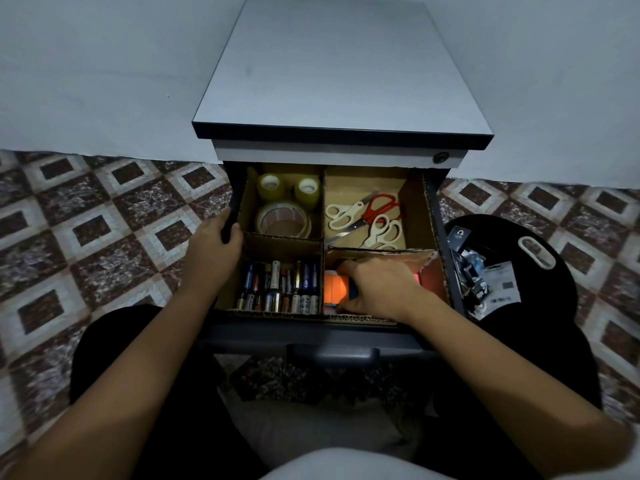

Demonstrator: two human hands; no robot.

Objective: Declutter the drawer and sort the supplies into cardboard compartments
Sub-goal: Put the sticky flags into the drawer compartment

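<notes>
- Head view: your left hand (214, 244) has its fingers (232, 234) wrapped over the left wall of the open drawer (311, 332).
- Your right hand (384, 285) is in the near right cardboard compartment (429, 271), thumb near and fingers far, curled round a block of orange and pink note pads (336, 285).
- Near left compartment: batteries (277, 289) lie packed side by side, long axes running near to far.
- Far left: three tape rolls (282, 220); the largest lies flat, nearest you.
- Far right: three scissors (381, 206), one red pair and two white, overlapping; the red pair's blades point near-left, handles far-right.
- Right of the drawer, packaging scraps (485, 278) sit on a black round object (512, 233).
</notes>
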